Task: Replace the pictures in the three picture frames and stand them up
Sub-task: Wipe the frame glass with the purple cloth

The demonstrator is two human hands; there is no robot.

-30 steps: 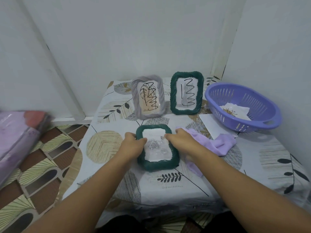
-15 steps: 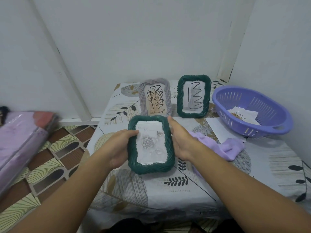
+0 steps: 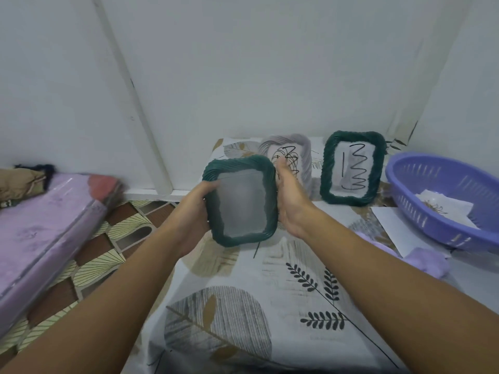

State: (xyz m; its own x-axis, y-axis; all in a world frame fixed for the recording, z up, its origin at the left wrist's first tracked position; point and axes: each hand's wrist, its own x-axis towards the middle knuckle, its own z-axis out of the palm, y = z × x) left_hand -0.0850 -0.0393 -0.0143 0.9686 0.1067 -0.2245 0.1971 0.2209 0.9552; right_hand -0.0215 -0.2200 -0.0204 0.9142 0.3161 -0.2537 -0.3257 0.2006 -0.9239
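I hold a dark green picture frame (image 3: 241,201) upright in the air above the table, its glass blurred grey. My left hand (image 3: 194,209) grips its left edge and my right hand (image 3: 290,201) grips its right edge. Behind it, a grey frame (image 3: 302,152) with a scribbled drawing stands at the back of the table, partly hidden by my right hand. A second green frame (image 3: 352,168) with a zigzag drawing stands to its right.
A purple basket (image 3: 442,201) holding a flower picture (image 3: 442,207) sits at the right. A white sheet (image 3: 391,225) and a lilac cloth (image 3: 426,260) lie in front of it. The leaf-patterned tablecloth (image 3: 270,306) covers the table. A purple mattress (image 3: 40,230) lies left.
The green frame went from lying flat on the table to being lifted and tilted upright in both hands. The view has moved closer and to the left.
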